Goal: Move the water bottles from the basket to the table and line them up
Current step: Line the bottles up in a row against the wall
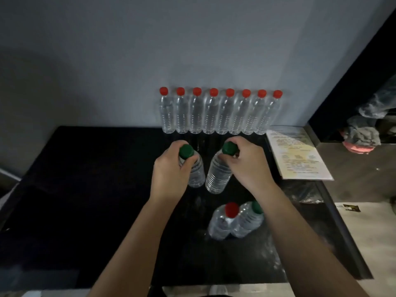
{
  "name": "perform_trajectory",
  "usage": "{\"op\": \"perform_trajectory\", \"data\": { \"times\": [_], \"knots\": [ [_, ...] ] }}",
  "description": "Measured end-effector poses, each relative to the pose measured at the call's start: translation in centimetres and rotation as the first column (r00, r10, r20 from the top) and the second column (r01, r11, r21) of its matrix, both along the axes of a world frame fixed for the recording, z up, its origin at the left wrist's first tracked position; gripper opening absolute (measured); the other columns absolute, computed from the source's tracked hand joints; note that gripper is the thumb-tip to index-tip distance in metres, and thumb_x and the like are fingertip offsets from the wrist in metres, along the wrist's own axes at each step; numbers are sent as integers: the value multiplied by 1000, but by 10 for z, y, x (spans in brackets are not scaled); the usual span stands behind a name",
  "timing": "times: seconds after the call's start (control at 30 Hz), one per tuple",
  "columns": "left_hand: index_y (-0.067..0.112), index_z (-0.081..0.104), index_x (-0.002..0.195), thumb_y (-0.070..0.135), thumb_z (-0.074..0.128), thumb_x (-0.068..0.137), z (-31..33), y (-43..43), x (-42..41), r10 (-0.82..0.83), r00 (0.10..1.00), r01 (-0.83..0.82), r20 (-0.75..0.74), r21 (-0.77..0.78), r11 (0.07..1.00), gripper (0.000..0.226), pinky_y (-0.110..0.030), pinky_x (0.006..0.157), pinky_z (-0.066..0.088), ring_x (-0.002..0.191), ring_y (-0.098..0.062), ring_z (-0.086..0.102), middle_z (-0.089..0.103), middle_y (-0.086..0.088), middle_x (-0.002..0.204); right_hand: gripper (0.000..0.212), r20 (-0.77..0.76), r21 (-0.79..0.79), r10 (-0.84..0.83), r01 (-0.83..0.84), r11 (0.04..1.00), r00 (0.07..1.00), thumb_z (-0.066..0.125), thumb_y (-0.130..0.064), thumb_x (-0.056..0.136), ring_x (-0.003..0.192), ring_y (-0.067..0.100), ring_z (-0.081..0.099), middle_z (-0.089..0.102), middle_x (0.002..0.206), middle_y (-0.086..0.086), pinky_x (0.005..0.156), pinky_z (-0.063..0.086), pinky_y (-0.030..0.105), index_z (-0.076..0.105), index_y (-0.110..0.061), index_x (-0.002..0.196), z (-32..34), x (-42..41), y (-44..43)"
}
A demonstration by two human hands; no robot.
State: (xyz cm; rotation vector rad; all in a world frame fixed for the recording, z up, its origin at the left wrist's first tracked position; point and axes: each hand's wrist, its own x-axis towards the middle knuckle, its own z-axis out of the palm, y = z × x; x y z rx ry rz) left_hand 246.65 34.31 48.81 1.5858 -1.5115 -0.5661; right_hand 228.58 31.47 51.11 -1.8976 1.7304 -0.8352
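Note:
Several clear water bottles with red caps (214,112) stand in a row against the wall at the back of the black table (85,179). My left hand (169,174) grips the neck of a green-capped bottle (196,174) in front of that row. My right hand (246,166) grips the neck of a second green-capped bottle (218,174) right beside it. Both bottles lean slightly toward each other. Nearer to me stand a red-capped bottle (220,224) and a green-capped bottle (248,221), touching. No basket is in view.
A printed sheet (297,155) lies at the table's right edge. Beyond it is a grey counter (353,168) with crumpled cloth and plastic (362,136). A clear plastic wrapper (308,194) lies by the table's right side.

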Motion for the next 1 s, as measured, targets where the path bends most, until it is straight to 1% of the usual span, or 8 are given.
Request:
{"op": "perform_trajectory", "data": {
  "times": [0.1,0.23,0.33,0.53,0.63,0.73,0.87,1.0],
  "knots": [
    [22,61,108,22,68,88,-10,5,59,30,999,-32,31,42,999,21,-15,67,47,75,-3,60,61,12,83,26,1,42,43,-43,998,999,74,-23,83,79,5,61,64,86,-9,68,46,13,64,-19,107,-14,58,-1],
    [23,62,102,23,68,88,-27,10,128,46,996,-55,76,129,990,16,-23,66,51,73,-6,59,61,10,80,25,19,100,36,-37,994,999,74,-22,83,71,-2,58,61,79,-12,60,43,8,64,-19,105,-45,126,3],
    [24,60,97,23,67,88,-36,11,164,18,993,-38,115,179,983,12,-22,63,49,71,-6,58,59,9,79,25,12,116,31,-32,993,999,75,-22,83,66,-1,58,58,73,-14,56,43,9,64,-18,105,-60,164,7],
    [27,57,94,23,67,88,-52,8,210,-71,987,38,146,214,976,12,-16,60,44,70,-5,57,58,10,79,23,10,106,33,-34,994,999,75,-21,82,62,2,57,56,70,-14,56,42,12,64,-17,103,-70,206,13],
    [26,59,98,23,68,88,-58,8,220,-77,986,46,147,208,977,14,-13,59,40,69,-3,55,57,10,80,25,-4,89,38,-37,995,999,76,-20,81,60,0,56,55,70,-16,56,42,12,64,-17,102,-77,213,16],
    [26,60,104,24,69,86,-63,9,228,-83,985,54,152,184,981,20,-11,60,41,71,-1,56,57,13,82,25,-21,49,54,-52,997,998,77,-20,80,58,-3,53,52,69,-19,56,40,10,64,-19,101,-83,220,20],
    [22,60,112,23,71,85,-75,9,234,-138,983,123,121,124,985,29,-11,72,47,84,1,59,60,15,95,26,-19,13,89,-89,996,996,75,-18,81,66,-1,56,57,79,-15,61,44,12,62,-19,103,-88,223,23],
    [20,58,123,20,72,85,-97,10,239,-141,990,141,-10,132,981,41,-6,87,43,104,7,57,61,14,113,32,127,29,88,-92,995,988,72,-18,85,88,2,62,62,97,-13,77,51,20,59,-19,114,-99,220,27]
  ]
}}
